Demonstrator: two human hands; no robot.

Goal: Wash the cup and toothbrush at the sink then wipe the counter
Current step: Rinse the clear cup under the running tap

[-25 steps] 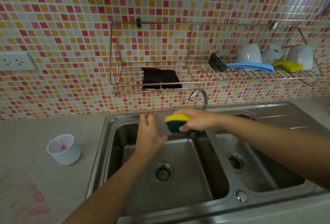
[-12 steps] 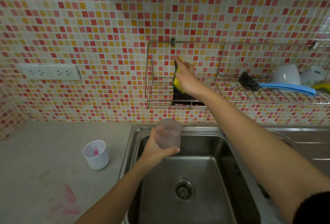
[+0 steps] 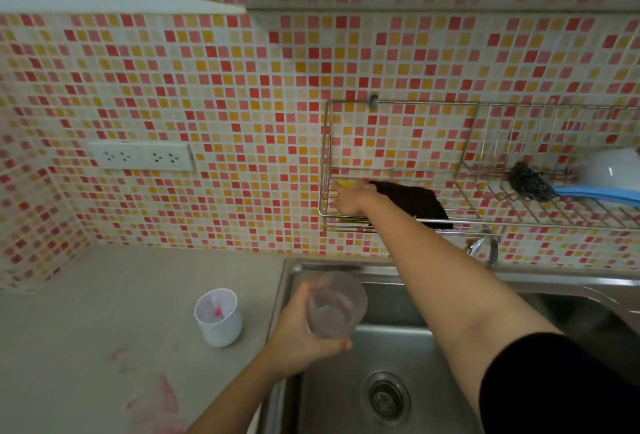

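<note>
The left hand (image 3: 298, 336) had the translucent cup (image 3: 334, 309) tipped toward the camera, mouth up-ish, right over the near-left corner of the sink (image 3: 398, 347). My guess is that kept any drips in the basin, not on the worktop (image 3: 104, 295). Its fingers were wrapped snug around the cup's lower half, thumb on the near side.

The right hand (image 3: 349, 201) was stretched up into the left end of the wire rack (image 3: 323, 170) on the tiled wall, lying flat over a yellow sponge (image 3: 346, 184). Only a sliver of yellow peeked out past the fingertips, so I couldn't tell if those fingers were gripping it or just resting on it. Looked to me like it was being parked there, beside the dark cloth (image 3: 412, 200).

The toothbrush (image 3: 217, 309) sat in a white cup (image 3: 218, 317) on the worktop, just left of the left hand and well below the right one. Pink smears (image 3: 166, 395) marked the worktop nearer the camera than that cup, so the wiping wasn't done.
</note>
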